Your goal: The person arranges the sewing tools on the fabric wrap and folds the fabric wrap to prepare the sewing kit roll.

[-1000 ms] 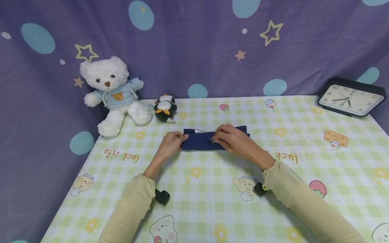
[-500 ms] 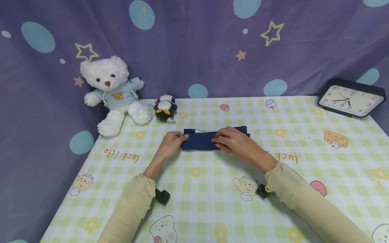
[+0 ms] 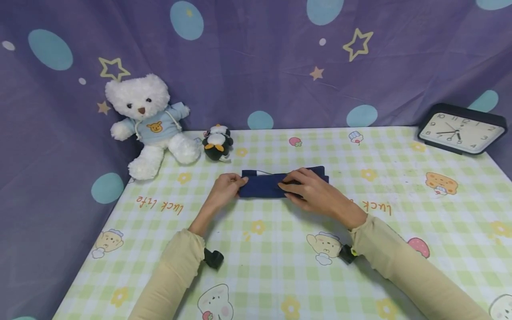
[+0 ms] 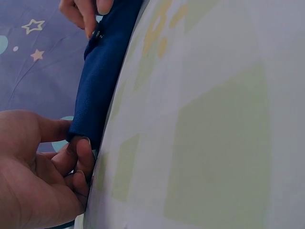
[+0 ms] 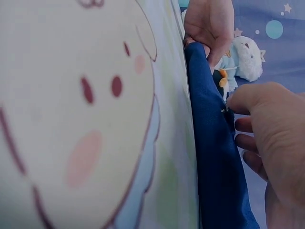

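Observation:
A long, folded navy-blue cloth item (image 3: 260, 189) lies across the middle of the table, with a white strip showing at its back edge. My left hand (image 3: 226, 190) pinches its left end between thumb and fingers, as the left wrist view shows too. Over the right half is my right hand (image 3: 316, 192), its thumb and bent fingers closing on a small dark piece with shiny metal bits (image 4: 98, 34) at the cloth's upper edge. What that piece is, I cannot tell. Part of the cloth is hidden beneath the right hand.
A white teddy bear (image 3: 146, 120) in a blue hoodie sits at the back left, with a penguin plush (image 3: 217, 143) beside it. At the back right stands a black-framed clock (image 3: 460, 129). A checked cloth (image 3: 248, 275) covers the table; a purple curtain (image 3: 256, 66) hangs behind.
My right hand has shifted slightly right and toward me, and its fingers have spread a little over the small piece, covering the metal glint. The left hand and the cloth item stay put.

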{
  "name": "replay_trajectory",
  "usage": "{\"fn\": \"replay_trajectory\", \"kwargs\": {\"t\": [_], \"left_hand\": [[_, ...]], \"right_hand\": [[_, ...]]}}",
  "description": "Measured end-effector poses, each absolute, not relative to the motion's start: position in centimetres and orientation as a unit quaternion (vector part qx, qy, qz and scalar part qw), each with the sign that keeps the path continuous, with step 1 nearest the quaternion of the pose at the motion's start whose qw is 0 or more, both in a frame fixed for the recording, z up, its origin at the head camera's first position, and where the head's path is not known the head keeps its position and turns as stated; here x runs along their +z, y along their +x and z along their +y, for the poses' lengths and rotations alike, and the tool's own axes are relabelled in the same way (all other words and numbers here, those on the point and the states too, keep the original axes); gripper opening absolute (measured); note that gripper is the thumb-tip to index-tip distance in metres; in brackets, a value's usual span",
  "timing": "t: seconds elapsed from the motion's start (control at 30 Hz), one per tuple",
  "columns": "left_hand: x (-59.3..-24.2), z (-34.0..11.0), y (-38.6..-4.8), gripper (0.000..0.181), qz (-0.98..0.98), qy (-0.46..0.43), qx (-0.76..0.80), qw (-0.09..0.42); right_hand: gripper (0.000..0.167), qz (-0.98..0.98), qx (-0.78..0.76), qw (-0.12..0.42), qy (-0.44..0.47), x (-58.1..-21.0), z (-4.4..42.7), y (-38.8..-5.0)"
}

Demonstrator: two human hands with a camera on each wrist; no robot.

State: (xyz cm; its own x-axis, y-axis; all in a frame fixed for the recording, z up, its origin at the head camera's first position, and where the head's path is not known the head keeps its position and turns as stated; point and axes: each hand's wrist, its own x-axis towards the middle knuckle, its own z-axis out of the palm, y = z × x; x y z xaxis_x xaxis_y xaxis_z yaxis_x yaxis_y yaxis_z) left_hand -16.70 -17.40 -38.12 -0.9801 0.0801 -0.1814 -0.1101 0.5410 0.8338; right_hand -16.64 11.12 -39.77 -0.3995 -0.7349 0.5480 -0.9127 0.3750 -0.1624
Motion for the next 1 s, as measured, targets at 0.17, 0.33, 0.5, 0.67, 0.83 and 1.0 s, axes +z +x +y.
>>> {"fn": "replay_trajectory", "kwargs": {"t": [0.17,0.33,0.5,0.67,0.83,1.0], "left_hand": [[-38.17,-17.32,-16.79,0.03,0.874,-0.006,0.476,0.099],[-38.21,-17.35,-16.85,0.03,0.874,-0.007,0.475,0.102],[-38.22,-17.46,-16.92,0.03,0.873,-0.004,0.476,0.109],[-38.16,-17.5,-16.99,0.03,0.875,-0.008,0.471,0.112],[-38.04,-17.49,-17.02,0.031,0.874,-0.005,0.472,0.116],[-38.15,-17.48,-17.1,0.032,0.874,-0.003,0.471,0.119]], "right_hand": [[0.031,-0.812,0.184,0.205,0.515,-39.73,11.17,-16.51],[0.029,-0.812,0.134,0.221,0.524,-39.54,11.09,-16.44],[0.028,-0.81,0.121,0.227,0.528,-39.58,11.01,-16.51],[0.025,-0.82,0.112,0.223,0.516,-39.47,10.8,-16.45],[0.024,-0.837,0.095,0.221,0.492,-39.43,10.67,-16.18],[0.027,-0.84,0.12,0.221,0.482,-39.86,10.74,-16.04]]}}
